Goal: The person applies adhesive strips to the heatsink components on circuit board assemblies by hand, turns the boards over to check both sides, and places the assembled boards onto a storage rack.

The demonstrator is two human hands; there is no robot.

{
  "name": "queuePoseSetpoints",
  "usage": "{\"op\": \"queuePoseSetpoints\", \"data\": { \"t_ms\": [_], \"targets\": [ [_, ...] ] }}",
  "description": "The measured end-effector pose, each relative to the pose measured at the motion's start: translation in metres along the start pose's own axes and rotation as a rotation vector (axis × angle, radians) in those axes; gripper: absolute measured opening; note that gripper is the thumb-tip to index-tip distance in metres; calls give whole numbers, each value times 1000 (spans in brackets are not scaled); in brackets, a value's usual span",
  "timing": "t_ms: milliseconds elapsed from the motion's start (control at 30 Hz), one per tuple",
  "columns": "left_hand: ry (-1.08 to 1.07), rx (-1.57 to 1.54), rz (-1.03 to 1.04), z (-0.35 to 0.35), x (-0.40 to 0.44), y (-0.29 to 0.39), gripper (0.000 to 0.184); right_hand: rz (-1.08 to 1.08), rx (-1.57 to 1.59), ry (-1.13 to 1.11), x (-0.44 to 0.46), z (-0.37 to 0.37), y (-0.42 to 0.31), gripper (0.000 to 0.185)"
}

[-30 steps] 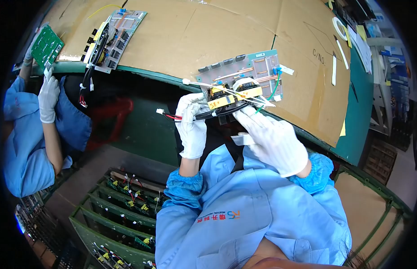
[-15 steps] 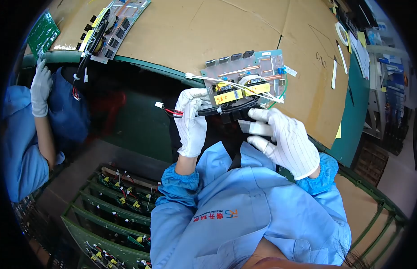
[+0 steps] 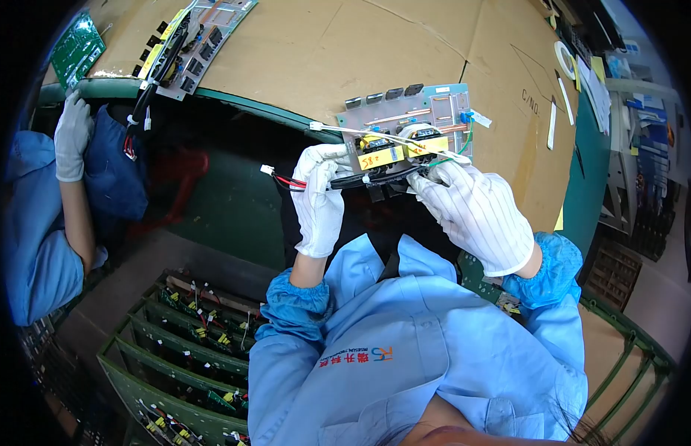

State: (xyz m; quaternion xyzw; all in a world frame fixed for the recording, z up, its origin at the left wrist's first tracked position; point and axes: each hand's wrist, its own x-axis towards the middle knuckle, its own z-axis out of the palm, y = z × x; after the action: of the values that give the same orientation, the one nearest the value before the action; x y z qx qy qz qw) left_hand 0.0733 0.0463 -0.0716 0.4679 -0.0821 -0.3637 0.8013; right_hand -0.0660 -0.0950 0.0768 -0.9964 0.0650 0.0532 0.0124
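A circuit board (image 3: 435,108) with yellow-labelled transformers (image 3: 381,157) lies tilted at the table's near edge. My left hand (image 3: 319,201), in a white glove, is closed on the board's left lower corner and the black cable bundle (image 3: 351,181). Red and black wires with a white connector (image 3: 267,170) stick out to its left. My right hand (image 3: 475,215), also gloved, has its fingers pressed together at the board's lower right edge, by the ends of the white and green wires. What its fingertips hold is hidden.
A second board (image 3: 200,44) with cables lies at the table's back left. Beside it, a co-worker's gloved hand (image 3: 73,137) is near a green board (image 3: 78,52). A green rack (image 3: 167,349) of boards stands below left. Tape (image 3: 563,56) and papers lie at the right.
My right hand moved off the board's lower edge and came back to it, with its fingers now closed. The grey-white piece seen beside its fingers no longer shows. The board shifted slightly right.
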Motion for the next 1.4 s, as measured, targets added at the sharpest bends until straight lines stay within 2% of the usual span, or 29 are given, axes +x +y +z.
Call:
{"op": "queuePoseSetpoints", "data": {
  "t_ms": [233,300,367,467,600,633,733,800,833,900,1033,1233,1267,1300,1400],
  "targets": [
    [-9,54,31,2,-1,2,27,-49,-8,-21,3,-2,3,27],
    [-3,171,83,7,-2,7,27,-43,-33,-13,4,-2,1,25],
    [-1,106,62,4,-1,3,27,-84,-55,9,5,-4,-1,19],
    [1,59,48,5,-1,3,27,36,-54,-60,3,4,0,29],
    [-1,51,52,3,-1,2,27,-29,-63,14,8,-3,-5,29],
    [1,51,54,3,-1,2,27,-21,-75,28,8,-2,-5,16],
    [10,93,65,3,0,1,27,-31,-67,74,9,-2,-5,11],
    [-7,339,154,2,-1,1,26,-55,-40,102,9,-1,-6,11],
    [-7,340,153,2,-2,2,26,-36,-46,94,9,0,-6,11],
    [9,79,10,3,-1,2,27,2,-63,82,9,1,-4,11],
    [9,114,47,3,-1,2,27,-71,-54,133,9,-2,-7,11],
    [26,41,40,5,-1,3,26,-50,-9,130,8,-2,-6,13],
    [18,64,47,4,-1,2,26,-24,-51,37,5,1,-5,20],
    [9,86,54,4,-1,2,25,1,-92,-56,3,3,-5,38],
    [24,-32,3,5,-2,3,25,15,-19,-26,3,0,-7,38]
  ]
}}
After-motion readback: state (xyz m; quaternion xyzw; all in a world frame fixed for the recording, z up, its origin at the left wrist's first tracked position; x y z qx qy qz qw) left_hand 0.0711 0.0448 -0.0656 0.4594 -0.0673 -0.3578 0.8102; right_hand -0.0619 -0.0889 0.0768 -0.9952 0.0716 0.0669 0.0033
